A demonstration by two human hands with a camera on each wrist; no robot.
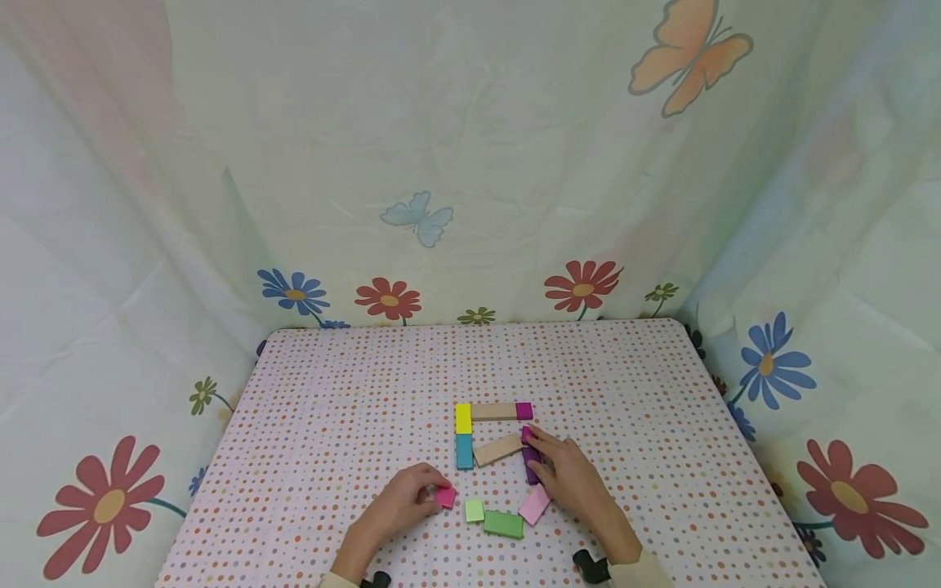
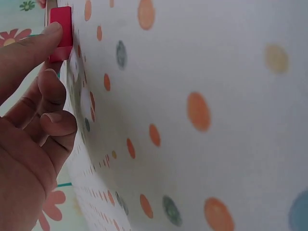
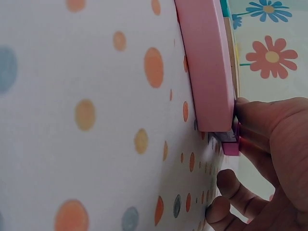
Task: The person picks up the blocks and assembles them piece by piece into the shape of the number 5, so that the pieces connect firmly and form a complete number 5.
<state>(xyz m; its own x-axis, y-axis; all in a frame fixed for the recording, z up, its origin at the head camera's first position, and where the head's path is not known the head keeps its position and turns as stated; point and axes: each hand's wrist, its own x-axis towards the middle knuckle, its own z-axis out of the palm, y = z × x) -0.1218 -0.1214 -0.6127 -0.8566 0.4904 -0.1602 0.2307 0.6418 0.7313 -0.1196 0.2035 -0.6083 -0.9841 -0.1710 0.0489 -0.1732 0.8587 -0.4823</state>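
Note:
My left hand pinches a small hot-pink block between thumb and fingers at the tabletop. In the left wrist view that block has the thumb against its face, with the other fingers loosely curled. My right hand grips a dark purple block, with a fingertip at the magenta block at its far end. A slanted wooden block reaches toward these. Just below the right thumb lies a light pink block, large in the right wrist view.
Yellow and blue blocks stand in line. A wooden block and a magenta block extend right from the yellow one. Nearer lie a light green block and a green block. A dotted cloth covers the table.

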